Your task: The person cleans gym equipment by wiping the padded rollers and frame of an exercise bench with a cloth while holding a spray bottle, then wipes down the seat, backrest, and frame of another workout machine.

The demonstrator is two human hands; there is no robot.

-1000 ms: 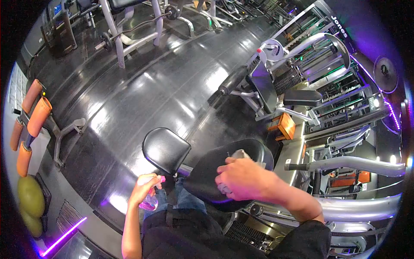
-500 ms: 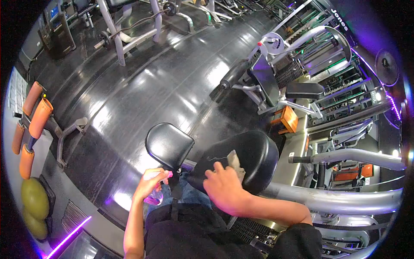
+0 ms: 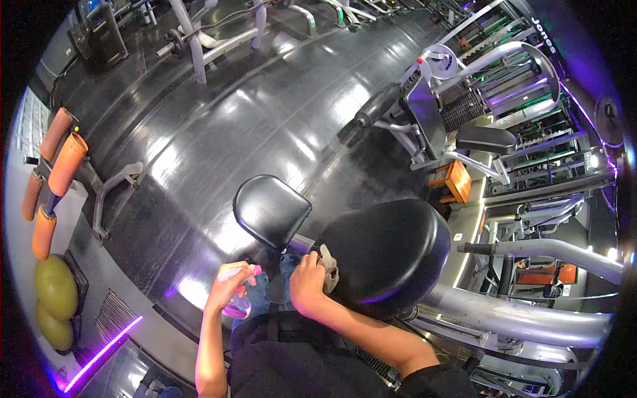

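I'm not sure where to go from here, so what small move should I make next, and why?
Probably bring the cloth across to the smaller black seat: your right grip holds it at the near end of the larger black pad, close to that seat, while your left grip has the spray bottle nearby.

The near seat (image 3: 273, 209) and backrest pad (image 3: 388, 255) look smooth and glossy. The cloth (image 3: 330, 269) is matt; the bottle (image 3: 239, 307), translucent plastic.
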